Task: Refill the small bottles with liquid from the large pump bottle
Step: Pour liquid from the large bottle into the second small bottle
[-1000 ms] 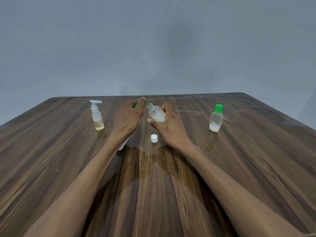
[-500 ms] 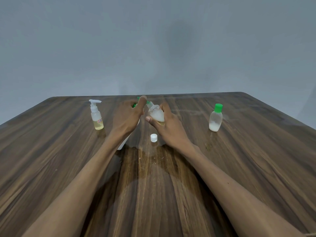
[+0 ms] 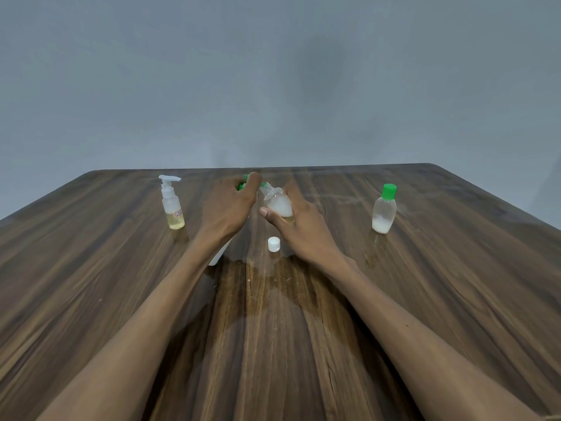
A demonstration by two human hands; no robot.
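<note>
My left hand (image 3: 229, 205) rests on top of the large pump bottle (image 3: 219, 257), covering its green pump head (image 3: 242, 186); only the white lower body shows below my wrist. My right hand (image 3: 299, 226) holds a small clear bottle (image 3: 277, 203), uncapped and tilted with its threaded neck toward the pump's green nozzle. It holds whitish liquid. Its white cap (image 3: 274, 244) lies on the table in front of that hand.
A small spray bottle (image 3: 172, 205) with yellowish liquid stands at the left. A small green-capped bottle (image 3: 384, 209) with white liquid stands at the right. All sit on a dark wooden table (image 3: 425, 299) with wet patches near the middle, grey wall behind.
Both hands and the tilted small bottle have stayed in almost the same place; my left thumb has shifted slightly on the pump head.
</note>
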